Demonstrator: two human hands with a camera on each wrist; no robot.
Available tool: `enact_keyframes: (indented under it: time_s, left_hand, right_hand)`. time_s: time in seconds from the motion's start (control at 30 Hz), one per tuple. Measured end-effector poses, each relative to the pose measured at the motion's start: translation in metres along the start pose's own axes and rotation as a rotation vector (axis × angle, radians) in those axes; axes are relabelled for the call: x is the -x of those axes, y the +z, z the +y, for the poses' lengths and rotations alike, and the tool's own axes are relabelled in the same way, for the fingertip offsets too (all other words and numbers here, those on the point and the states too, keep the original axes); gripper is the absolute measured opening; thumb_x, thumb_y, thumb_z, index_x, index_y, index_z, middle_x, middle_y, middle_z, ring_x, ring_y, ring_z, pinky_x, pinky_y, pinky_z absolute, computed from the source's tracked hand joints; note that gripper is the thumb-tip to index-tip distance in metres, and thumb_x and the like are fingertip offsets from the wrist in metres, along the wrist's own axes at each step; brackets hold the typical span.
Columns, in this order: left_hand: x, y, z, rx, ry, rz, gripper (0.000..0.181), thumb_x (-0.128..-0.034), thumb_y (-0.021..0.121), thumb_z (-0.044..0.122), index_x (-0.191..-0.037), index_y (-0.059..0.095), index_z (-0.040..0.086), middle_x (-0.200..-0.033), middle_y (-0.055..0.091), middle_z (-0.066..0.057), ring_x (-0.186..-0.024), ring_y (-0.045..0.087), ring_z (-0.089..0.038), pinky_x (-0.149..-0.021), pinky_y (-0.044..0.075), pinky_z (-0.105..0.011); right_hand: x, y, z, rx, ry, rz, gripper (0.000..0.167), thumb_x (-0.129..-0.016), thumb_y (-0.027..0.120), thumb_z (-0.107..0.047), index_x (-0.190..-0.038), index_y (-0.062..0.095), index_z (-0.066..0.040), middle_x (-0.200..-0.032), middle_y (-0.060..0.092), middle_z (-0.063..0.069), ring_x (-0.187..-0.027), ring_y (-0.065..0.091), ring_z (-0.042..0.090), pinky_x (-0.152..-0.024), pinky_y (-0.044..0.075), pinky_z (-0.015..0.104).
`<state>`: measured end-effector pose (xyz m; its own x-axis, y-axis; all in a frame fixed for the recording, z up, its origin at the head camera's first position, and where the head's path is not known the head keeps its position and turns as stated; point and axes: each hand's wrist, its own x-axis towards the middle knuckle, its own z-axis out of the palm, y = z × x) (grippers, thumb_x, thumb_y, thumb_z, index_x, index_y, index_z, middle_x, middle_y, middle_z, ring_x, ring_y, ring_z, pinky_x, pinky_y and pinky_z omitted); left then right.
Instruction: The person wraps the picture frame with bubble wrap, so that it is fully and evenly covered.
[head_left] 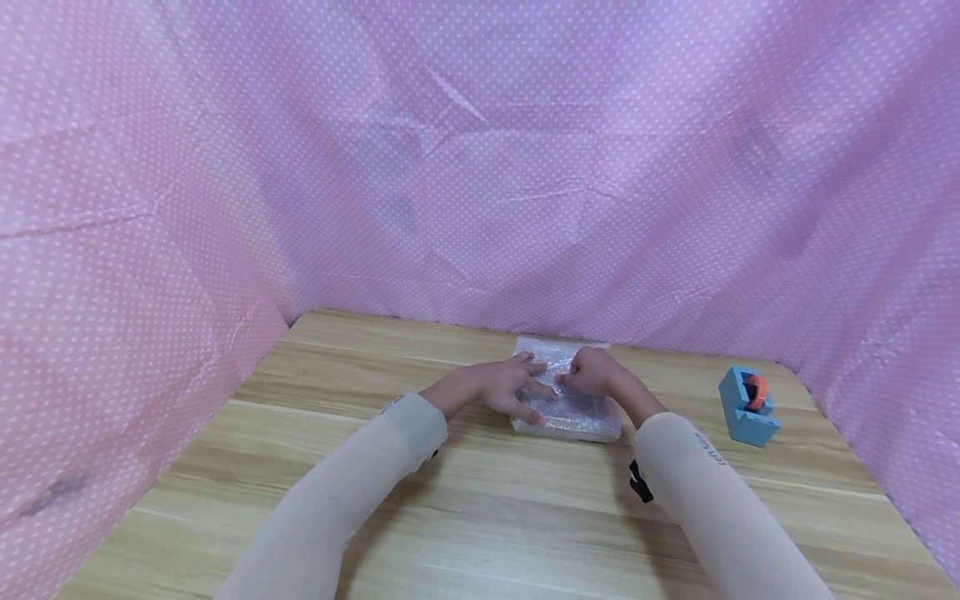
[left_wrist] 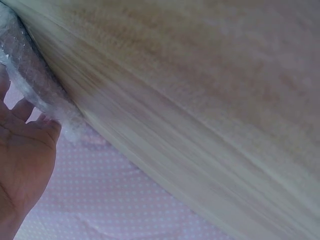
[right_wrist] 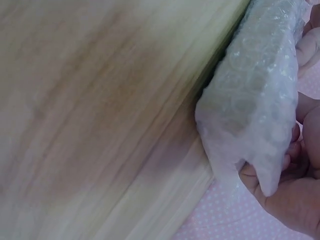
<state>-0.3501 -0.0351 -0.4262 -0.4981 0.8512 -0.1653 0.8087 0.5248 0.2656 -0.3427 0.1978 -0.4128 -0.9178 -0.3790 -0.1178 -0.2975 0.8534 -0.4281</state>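
Note:
A flat package in clear bubble wrap [head_left: 573,422] lies near the back of the table, its outer layers puffy and shiny. What is inside cannot be made out. My left hand [head_left: 510,388] rests on its left side with spread fingers; in the left wrist view that hand [left_wrist: 25,160] touches the wrap's edge. From the right, my right hand [head_left: 595,372] presses on top of the package with curled fingers and one digit reaching toward the left hand. In the right wrist view, a loose corner of bubble wrap [right_wrist: 267,170] overlaps the right hand [right_wrist: 305,175].
To the right on the wood-grain table [head_left: 495,517] stands a blue tape dispenser [head_left: 750,427] holding an orange roll [head_left: 759,392]. Pink dotted cloth [head_left: 480,208] hangs behind the table and at both sides.

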Motion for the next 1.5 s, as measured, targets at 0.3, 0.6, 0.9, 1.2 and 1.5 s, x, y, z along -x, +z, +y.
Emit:
enact_keyframes:
  time_s: [0.3,0.6,0.9,1.2,1.5]
  left_hand:
    - [0.003,0.002,0.000,0.009,0.010,0.043,0.067,-0.0928,0.061,0.066,-0.150,0.054,0.032,-0.167,0.019,-0.020,-0.154,0.007,-0.046,-0.124,0.013,-0.057]
    - [0.005,0.004,-0.003,0.064,-0.040,0.124,0.085,-0.0830,0.069,0.072,-0.153,0.051,0.027,-0.165,0.032,-0.011,-0.155,0.015,-0.039,-0.122,0.022,-0.057]
    - [0.004,0.004,-0.002,-0.105,-0.037,0.060,0.090,-0.0892,0.052,0.079,-0.156,0.044,0.020,-0.168,0.026,-0.011,-0.156,0.013,-0.036,-0.125,0.020,-0.048]
    - [0.002,0.002,0.001,-0.151,-0.055,0.045,0.089,-0.0889,0.052,0.079,-0.157,0.043,0.022,-0.168,0.027,-0.007,-0.156,0.016,-0.032,-0.122,0.028,-0.048]
    - [-0.001,0.001,0.002,-0.153,-0.076,0.024,0.092,-0.0877,0.050,0.081,-0.159,0.040,0.024,-0.169,0.024,-0.005,-0.157,0.014,-0.029,-0.122,0.027,-0.049]
  right_hand:
    - [-0.004,0.005,-0.004,0.056,0.025,0.018,0.050,-0.094,0.072,-0.031,-0.053,0.046,-0.017,-0.050,0.038,-0.008,-0.049,0.035,0.007,-0.049,0.034,0.021]
    - [-0.006,0.005,-0.007,0.084,0.025,0.007,0.052,-0.094,0.071,-0.030,-0.051,0.044,-0.017,-0.048,0.035,-0.008,-0.047,0.031,0.007,-0.048,0.034,0.021]
    - [-0.005,0.000,-0.008,0.076,0.078,-0.025,0.042,-0.095,0.070,-0.034,-0.063,0.061,-0.009,-0.057,0.050,-0.003,-0.054,0.045,0.011,-0.052,0.042,0.025]
    - [0.002,-0.012,0.001,-0.082,0.207,-0.094,0.046,-0.100,0.063,-0.043,-0.065,0.057,-0.013,-0.051,0.042,-0.006,-0.044,0.036,0.007,-0.042,0.034,0.021]
    - [0.009,-0.028,0.007,-0.742,0.394,-0.174,0.050,-0.108,0.046,-0.041,-0.103,0.067,0.004,-0.059,0.044,-0.009,-0.047,0.034,0.001,-0.043,0.029,0.014]
